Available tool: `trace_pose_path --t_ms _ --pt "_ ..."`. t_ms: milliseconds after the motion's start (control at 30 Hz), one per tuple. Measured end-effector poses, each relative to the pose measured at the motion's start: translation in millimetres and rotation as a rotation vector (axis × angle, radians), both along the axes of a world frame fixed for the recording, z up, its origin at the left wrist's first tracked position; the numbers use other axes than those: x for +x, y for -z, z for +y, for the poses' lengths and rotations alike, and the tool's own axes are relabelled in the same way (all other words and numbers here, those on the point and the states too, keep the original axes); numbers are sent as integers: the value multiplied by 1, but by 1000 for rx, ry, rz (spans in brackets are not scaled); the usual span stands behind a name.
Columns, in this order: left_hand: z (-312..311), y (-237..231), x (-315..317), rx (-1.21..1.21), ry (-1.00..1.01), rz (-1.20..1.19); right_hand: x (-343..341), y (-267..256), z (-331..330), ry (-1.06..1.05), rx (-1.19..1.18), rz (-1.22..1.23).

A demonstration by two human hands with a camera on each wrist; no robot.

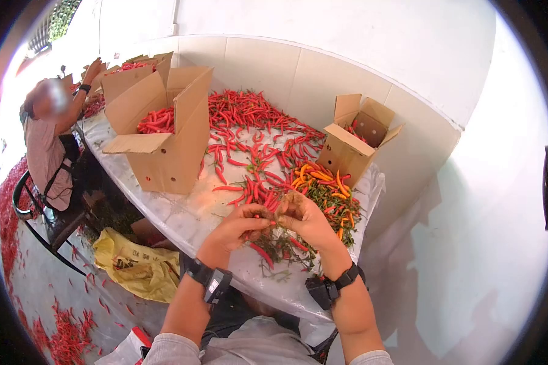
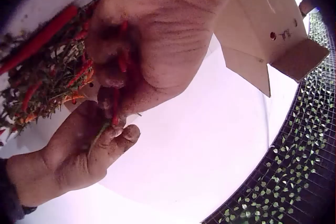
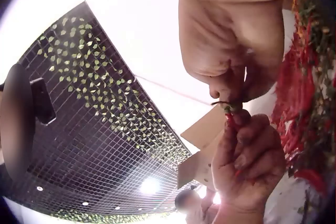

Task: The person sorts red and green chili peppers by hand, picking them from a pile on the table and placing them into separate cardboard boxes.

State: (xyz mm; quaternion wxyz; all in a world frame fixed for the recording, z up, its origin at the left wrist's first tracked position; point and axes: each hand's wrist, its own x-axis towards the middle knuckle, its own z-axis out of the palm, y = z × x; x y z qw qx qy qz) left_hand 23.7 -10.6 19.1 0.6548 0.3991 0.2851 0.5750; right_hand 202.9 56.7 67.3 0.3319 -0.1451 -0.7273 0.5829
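Observation:
Red chillies sit in the curled fingers of my left hand [image 1: 240, 228]; one chilli [image 3: 229, 119] points its stem end up between thumb and finger in the right wrist view. My right hand [image 1: 307, 222] meets the left fingertips over the table and pinches the green stem [image 3: 224, 105] of that chilli. In the left wrist view, red pieces [image 2: 123, 61] show among the left fingers, partly hidden by them. Below the hands lie green stems and leaves [image 1: 280, 248] with a few red chillies. A heap of orange chillies [image 1: 323, 176] and green stalks lies beyond the right hand.
Red chillies [image 1: 243, 109] spread across the table's back. A large open carton [image 1: 170, 161] stands left, a smaller carton [image 1: 347, 152] back right. Beside the table at left are a seated person [image 1: 49, 146], a yellow sack [image 1: 134, 264] and chillies on the floor [image 1: 67, 334].

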Motion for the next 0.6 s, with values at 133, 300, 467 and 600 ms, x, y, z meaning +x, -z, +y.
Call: trace_pose_path --t_ms 133,300,467,600 --pt "-1 -2 -3 1 9 -139 6 -11 -4 166 43 -87" --pt "0 -6 -2 -40 -118 -189 26 -6 10 638 817 -490" --pt "4 -3 -3 -80 -115 -211 27 -7 1 348 688 -815" --pt "1 -8 -2 -70 -90 -180 17 13 5 246 783 -872"
